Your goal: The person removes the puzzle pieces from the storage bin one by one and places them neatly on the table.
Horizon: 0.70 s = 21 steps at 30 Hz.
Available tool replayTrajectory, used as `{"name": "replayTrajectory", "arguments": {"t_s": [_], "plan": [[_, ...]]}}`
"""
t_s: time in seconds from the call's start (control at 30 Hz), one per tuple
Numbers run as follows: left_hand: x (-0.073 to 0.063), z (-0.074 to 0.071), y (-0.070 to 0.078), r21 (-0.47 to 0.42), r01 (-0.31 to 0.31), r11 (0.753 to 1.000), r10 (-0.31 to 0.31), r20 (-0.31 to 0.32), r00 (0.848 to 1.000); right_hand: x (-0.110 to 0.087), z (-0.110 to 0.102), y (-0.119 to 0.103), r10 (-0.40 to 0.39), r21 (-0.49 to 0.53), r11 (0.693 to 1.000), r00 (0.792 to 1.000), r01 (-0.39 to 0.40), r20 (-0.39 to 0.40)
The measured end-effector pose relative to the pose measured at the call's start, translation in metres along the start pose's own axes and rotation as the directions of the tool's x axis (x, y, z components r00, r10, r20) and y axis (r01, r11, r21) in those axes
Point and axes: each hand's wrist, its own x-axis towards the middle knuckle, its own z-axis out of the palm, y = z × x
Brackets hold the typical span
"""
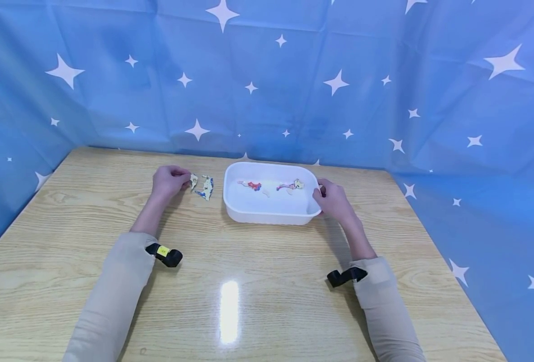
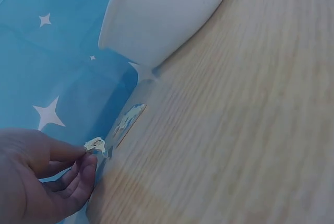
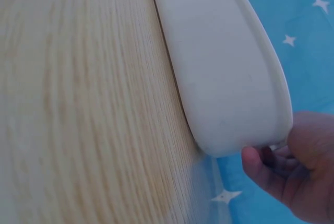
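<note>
Left hand point(image 1: 167, 182) has thumb and forefinger closed in a pinch, and it's got one small pale cutout point(image 2: 95, 144), just above the wooden table point(image 1: 194, 301)! Right beside it, one blue-and-cream cutout point(image 1: 207, 188). Over to the right hand point(image 1: 334, 198), fingers curled on the end rim of one white plastic tub point(image 1: 271, 218); inside, two colourful cutouts point(image 1: 254, 186), well apart, plus pale bits too small to identify.
</note>
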Motion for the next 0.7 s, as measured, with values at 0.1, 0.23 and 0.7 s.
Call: {"name": "replayTrajectory", "arguments": {"t_s": [0.1,0.23,0.7], "plan": [[0.0033,0.0004,-0.0015,0.036,-0.025,0.999,0.026,-0.028,0.999,0.0003,0.0003,0.0000,0.005,-0.006,1.000,1.000,-0.005,-0.001],[0.0053,0.0016,-0.0041,0.062,-0.030,0.998,0.033,-0.053,0.998,0.0008,0.0002,-0.0001,0.009,-0.013,1.000,1.000,-0.009,-0.003],[-0.0027,0.0019,-0.0023,0.181,-0.036,0.983,0.049,-0.067,0.997,-0.0005,0.0000,-0.0010,0.010,0.008,1.000,1.000,-0.010,0.008]]}}
